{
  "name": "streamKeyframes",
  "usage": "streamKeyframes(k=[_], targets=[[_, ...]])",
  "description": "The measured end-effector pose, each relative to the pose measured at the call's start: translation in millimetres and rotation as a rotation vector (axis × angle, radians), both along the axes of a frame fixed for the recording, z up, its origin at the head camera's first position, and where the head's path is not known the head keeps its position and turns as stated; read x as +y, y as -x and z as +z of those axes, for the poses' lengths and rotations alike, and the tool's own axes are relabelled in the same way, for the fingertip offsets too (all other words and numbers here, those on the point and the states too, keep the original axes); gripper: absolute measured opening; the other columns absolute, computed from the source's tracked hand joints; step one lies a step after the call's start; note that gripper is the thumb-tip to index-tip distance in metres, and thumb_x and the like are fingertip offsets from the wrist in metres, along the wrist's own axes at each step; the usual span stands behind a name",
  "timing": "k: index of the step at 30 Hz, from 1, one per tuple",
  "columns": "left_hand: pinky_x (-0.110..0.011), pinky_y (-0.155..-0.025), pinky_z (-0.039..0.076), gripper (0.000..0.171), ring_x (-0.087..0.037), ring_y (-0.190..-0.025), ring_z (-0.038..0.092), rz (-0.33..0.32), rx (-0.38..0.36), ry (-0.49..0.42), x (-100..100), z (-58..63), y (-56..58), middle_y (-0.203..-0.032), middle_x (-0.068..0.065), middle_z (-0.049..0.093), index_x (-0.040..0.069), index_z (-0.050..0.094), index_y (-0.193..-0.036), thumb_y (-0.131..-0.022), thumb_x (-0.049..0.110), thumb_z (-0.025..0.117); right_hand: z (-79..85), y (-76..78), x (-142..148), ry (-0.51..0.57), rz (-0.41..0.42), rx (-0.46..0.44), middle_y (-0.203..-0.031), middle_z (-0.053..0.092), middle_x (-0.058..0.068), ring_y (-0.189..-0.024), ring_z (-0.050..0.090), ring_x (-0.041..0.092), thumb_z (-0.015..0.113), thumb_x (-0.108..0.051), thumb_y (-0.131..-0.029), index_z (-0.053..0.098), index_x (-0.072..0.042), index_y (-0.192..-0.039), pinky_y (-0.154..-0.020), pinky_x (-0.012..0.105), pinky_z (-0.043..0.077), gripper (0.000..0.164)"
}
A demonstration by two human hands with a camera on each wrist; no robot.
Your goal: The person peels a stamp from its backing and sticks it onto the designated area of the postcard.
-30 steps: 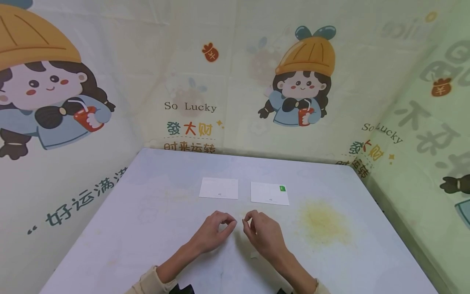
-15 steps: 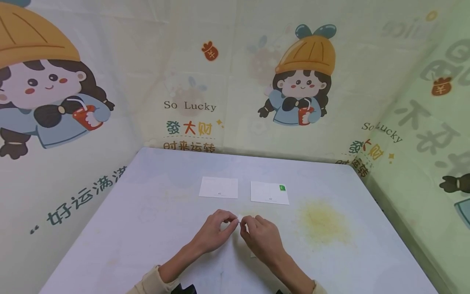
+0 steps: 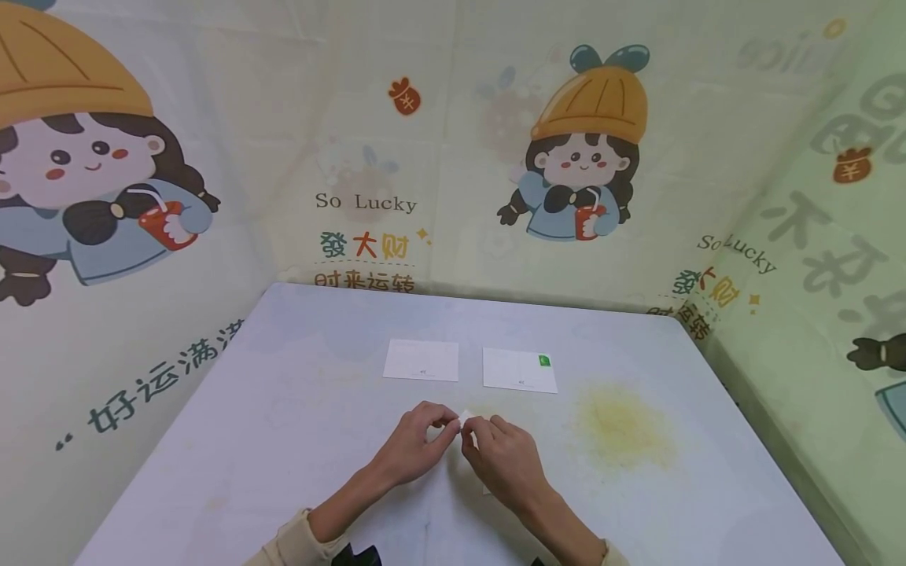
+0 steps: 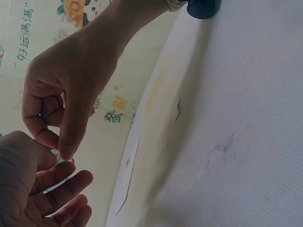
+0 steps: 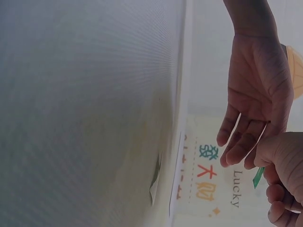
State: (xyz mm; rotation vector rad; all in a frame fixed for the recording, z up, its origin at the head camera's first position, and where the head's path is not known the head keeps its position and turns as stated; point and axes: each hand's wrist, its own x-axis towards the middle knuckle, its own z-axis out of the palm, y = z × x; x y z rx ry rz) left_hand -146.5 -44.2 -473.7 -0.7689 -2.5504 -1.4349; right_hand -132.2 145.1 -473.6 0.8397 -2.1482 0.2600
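Observation:
Both hands meet above the middle of the table. Between their fingertips is a small green sticker, like a stamp (image 5: pixel 258 177), with a white side showing in the head view. My left hand (image 3: pixel 406 446) pinches one edge between thumb and index finger, its other fingers loosely bent. My right hand (image 3: pixel 506 460) pinches the other edge with thumb and index finger. Fingers hide much of the sticker. Beyond the hands lie two white cards: the left card (image 3: pixel 421 360) has no stamp, while the right card (image 3: pixel 520 369) bears a green stamp (image 3: pixel 544 361) in its upper right corner.
A small scrap of paper (image 4: pixel 177 111) lies on the white table (image 3: pixel 269 440), mostly hidden by the right hand in the head view. A yellow stain (image 3: pixel 626 428) marks the tabletop on the right. Printed cloth walls (image 3: pixel 453 157) enclose the back and sides.
The right hand has moved slightly left, bringing its fingertips to the left hand's. A white bit of the sticker now shows between them. The cards have stayed in place.

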Motion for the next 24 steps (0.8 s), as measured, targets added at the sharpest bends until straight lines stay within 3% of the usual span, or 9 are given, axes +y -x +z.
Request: streamKeyframes(k=[14, 24], targets=[[-0.052, -0.086, 0.054, 0.011, -0.021, -0.099, 0.064, -0.012, -0.040, -0.009, -1.3, 3.1, -0.7, -0.094, 0.003, 0.070, 0.010, 0.073, -0.100, -0.101, 0.011, 0.062, 1.1, -1.8, -2.7, 0.030, 0.029, -0.004, -0.059, 0.057, -0.008, -0.051, 0.040, 0.003, 0.083, -0.009, -0.072, 0.066, -0.012, -0.086, -0.044, 0.012, 0.029, 0.022], [-0.051, -0.087, 0.053, 0.015, -0.015, -0.093, 0.065, -0.039, -0.112, -0.001, -8.0, 4.0, 2.6, -0.090, 0.006, 0.070, 0.014, 0.073, -0.096, -0.102, 0.013, 0.060, 4.4, -3.0, 1.2, 0.168, 0.080, -0.108, -0.055, 0.048, -0.012, -0.053, 0.038, -0.002, 0.082, -0.011, -0.076, 0.070, -0.012, -0.093, -0.047, 0.007, 0.028, 0.022]])
